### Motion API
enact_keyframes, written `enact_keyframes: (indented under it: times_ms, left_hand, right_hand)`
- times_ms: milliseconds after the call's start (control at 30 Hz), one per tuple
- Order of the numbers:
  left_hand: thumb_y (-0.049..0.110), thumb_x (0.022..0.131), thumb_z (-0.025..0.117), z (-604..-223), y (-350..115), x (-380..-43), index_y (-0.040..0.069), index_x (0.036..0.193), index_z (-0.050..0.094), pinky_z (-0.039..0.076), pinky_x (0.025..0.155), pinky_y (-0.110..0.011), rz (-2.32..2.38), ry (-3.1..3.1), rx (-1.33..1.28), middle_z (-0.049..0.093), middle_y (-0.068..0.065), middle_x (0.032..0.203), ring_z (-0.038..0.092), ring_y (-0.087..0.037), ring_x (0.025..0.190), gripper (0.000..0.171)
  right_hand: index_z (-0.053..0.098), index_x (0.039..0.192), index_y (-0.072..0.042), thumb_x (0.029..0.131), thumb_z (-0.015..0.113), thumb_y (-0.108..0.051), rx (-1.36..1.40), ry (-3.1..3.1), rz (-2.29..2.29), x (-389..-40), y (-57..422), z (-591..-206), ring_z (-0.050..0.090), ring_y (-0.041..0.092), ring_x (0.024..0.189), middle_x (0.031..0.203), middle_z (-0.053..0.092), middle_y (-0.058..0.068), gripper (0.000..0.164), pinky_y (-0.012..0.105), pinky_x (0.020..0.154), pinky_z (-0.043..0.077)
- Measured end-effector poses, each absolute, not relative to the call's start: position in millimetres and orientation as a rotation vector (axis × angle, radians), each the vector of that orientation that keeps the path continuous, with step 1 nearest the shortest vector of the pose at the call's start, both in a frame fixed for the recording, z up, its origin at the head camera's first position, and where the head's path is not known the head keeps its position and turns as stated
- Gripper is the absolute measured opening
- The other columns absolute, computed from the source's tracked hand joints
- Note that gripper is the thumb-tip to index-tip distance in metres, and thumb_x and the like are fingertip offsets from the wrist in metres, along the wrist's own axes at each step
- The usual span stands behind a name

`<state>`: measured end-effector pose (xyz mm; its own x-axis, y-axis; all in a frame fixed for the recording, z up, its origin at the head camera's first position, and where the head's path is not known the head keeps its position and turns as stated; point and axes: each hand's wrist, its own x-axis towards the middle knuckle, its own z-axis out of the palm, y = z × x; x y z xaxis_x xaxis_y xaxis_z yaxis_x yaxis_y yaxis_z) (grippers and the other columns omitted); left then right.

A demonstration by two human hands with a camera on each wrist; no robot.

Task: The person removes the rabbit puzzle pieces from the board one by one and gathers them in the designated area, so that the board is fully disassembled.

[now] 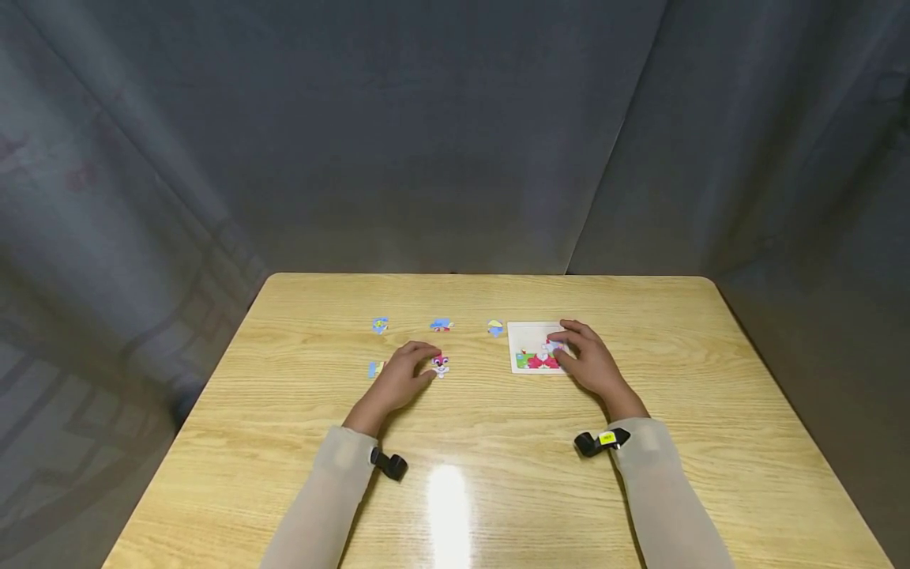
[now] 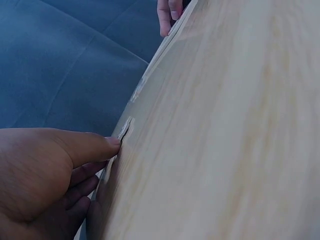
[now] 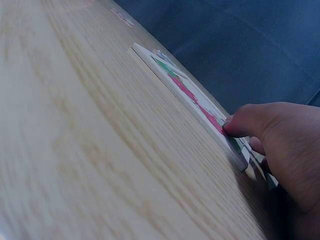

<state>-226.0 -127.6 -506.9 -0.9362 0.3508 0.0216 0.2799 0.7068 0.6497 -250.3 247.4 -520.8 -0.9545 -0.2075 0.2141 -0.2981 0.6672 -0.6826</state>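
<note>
In the head view my left hand has thumb and fingertips at the left edge of a puzzle piece with a pink-and-white animal face, pinching it at the table. The thumb meets the thin edge of that piece in the left wrist view. My right hand reaches over the right side of a white-framed puzzle board, pinching a pale blue-and-white puzzle piece there. Green and red pieces fill the board's lower row. In the right wrist view the thumb comes down on the board; the fingers are mostly hidden.
Loose puzzle pieces lie on the wooden table: a blue one with a yellow-green spot, a blue-and-red one, a blue-and-yellow one, and a blue-and-yellow one beside my left hand. Dark curtains hang behind.
</note>
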Motion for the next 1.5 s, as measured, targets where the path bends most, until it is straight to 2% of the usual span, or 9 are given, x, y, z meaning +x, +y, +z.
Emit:
enact_keyframes:
  times_ms: [867,1267,1500]
  left_hand:
    - [0.019,0.096,0.064,-505.2,-126.4,-225.2,0.014,0.136,0.058,0.034,0.109,-0.048,1.056,2.804,0.515,0.049,-0.006,0.139,0.041,-0.029,0.132,0.040]
    - [0.030,0.096,0.063,-494.1,-125.1,-227.2,0.014,0.141,0.052,0.033,0.109,-0.051,1.064,2.749,0.446,0.047,-0.006,0.143,0.039,-0.030,0.135,0.048]
    - [0.028,0.099,0.059,-477.7,-99.6,-232.8,0.009,0.143,0.049,0.045,0.100,-0.045,1.094,2.732,0.488,0.046,-0.011,0.144,0.052,-0.029,0.123,0.049]
  right_hand:
    - [0.066,0.121,-0.008,0.095,0.063,-0.014,0.442,-2.759,1.126,-250.2,248.9,-521.0,0.033,0.040,0.136,0.145,0.041,0.016,0.027,0.058,0.109,0.027]
    - [0.064,0.124,-0.004,0.096,0.062,-0.012,0.498,-2.728,1.142,-250.1,248.6,-519.8,0.033,0.042,0.135,0.145,0.041,0.019,0.030,0.059,0.108,0.026]
    - [0.063,0.126,-0.003,0.096,0.062,-0.011,0.498,-2.746,1.164,-248.6,250.8,-517.1,0.032,0.042,0.136,0.145,0.041,0.019,0.031,0.059,0.108,0.027]
